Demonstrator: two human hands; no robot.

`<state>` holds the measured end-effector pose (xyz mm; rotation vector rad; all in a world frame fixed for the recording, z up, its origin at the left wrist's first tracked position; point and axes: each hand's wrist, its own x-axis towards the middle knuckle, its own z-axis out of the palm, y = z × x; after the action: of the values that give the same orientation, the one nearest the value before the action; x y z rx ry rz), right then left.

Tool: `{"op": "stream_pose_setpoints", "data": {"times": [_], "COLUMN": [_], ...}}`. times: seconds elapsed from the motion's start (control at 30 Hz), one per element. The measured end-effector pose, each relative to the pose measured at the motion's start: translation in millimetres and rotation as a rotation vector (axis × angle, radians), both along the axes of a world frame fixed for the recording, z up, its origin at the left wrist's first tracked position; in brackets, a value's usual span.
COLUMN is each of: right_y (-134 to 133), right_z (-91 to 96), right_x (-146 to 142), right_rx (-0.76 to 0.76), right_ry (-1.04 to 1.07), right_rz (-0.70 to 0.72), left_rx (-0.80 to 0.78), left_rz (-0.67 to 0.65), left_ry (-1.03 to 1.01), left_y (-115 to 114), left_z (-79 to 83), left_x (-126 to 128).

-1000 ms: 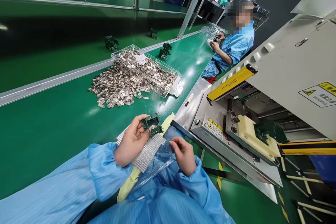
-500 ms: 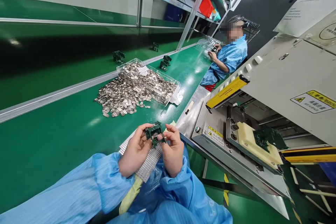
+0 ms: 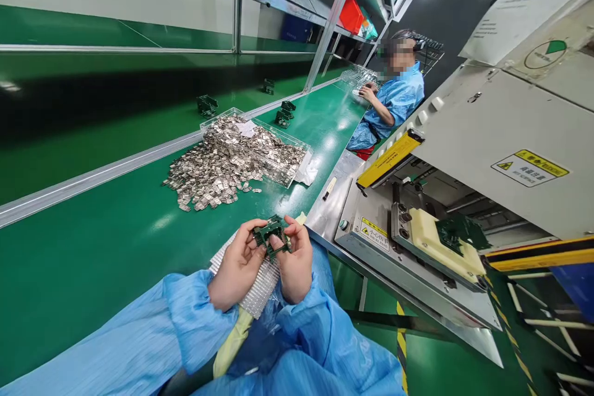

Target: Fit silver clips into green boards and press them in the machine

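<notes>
Dark green plastic frame (image 3: 270, 236) is sitting between the person's two hands, low in the centre of the view, held above a silver mesh sheet (image 3: 248, 278) and a clear plastic bag (image 3: 273, 328) lying across the blue-smocked lap. Its long axis is running roughly crosswise, tilted a little, from the left hand (image 3: 236, 267) toward the right hand (image 3: 294, 260). Both hands are gripping it, the fingers (image 3: 245, 232) of the left curling around its left end and closing on it, the right thumb pressing across its near face. The right hand is overlapping more of the frame, hiding part of it.

Further up, a clear acrylic tray (image 3: 278, 176) is standing on the green counter (image 3: 93, 266), with a spill of small metal clips (image 3: 216, 172) spreading out of it toward the left. Two dark green frames (image 3: 284, 114) are standing just beyond the tray. At upper right, a co-worker (image 3: 396, 96) in a blue smock is working at the counter. At right, a machine's cream fixture (image 3: 440, 241) is carrying another green frame (image 3: 455, 232).
</notes>
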<state>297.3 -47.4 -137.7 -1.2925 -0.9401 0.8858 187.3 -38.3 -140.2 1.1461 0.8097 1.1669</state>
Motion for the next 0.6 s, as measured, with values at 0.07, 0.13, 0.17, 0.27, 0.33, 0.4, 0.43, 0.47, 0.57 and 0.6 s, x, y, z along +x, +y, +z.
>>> {"op": "stream_pose_setpoints", "data": {"times": [0.07,0.13,0.17,0.27,0.33,0.4,0.43,0.47,0.57,0.6], "right_y": [-3.0,-8.6,-11.9,-21.3,-25.7,-28.6,-29.9,-31.3,-36.9,-39.3], "right_z": [2.1,6.9,9.8,17.1,18.8,18.3,17.6,16.9,15.0,14.5], "right_x": [6.4,16.8,23.0,39.8,45.9,47.5,47.2,46.6,47.4,49.6], "right_rx": [0.013,0.028,0.039,0.076,0.086,0.091,0.096,0.104,0.13,0.135], "right_ry": [0.114,0.143,0.13,0.056,0.038,0.068,0.096,0.125,0.165,0.168], "right_rz": [0.045,0.099,0.124,0.197,0.216,0.204,0.197,0.193,0.163,0.144], "left_rx": [0.016,0.032,0.038,0.049,0.059,0.08,0.092,0.103,0.126,0.128], "left_rz": [-0.006,0.004,0.01,0.003,-0.027,-0.057,-0.07,-0.08,-0.096,-0.103], "left_ry": [0.026,0.061,0.081,0.137,0.17,0.197,0.21,0.224,0.26,0.263], "left_y": [-0.8,-1.2,-1.4,-4.2,-8.6,-14.9,-18.3,-21.7,-30.7,-33.0], "left_z": [0.6,1.6,2.2,4.5,5.7,6.8,7.4,8.2,12.7,15.1], "left_x": [-1.7,-3.1,-3.5,-2.4,0.7,5.7,8.7,12.0,23.2,27.2]}}
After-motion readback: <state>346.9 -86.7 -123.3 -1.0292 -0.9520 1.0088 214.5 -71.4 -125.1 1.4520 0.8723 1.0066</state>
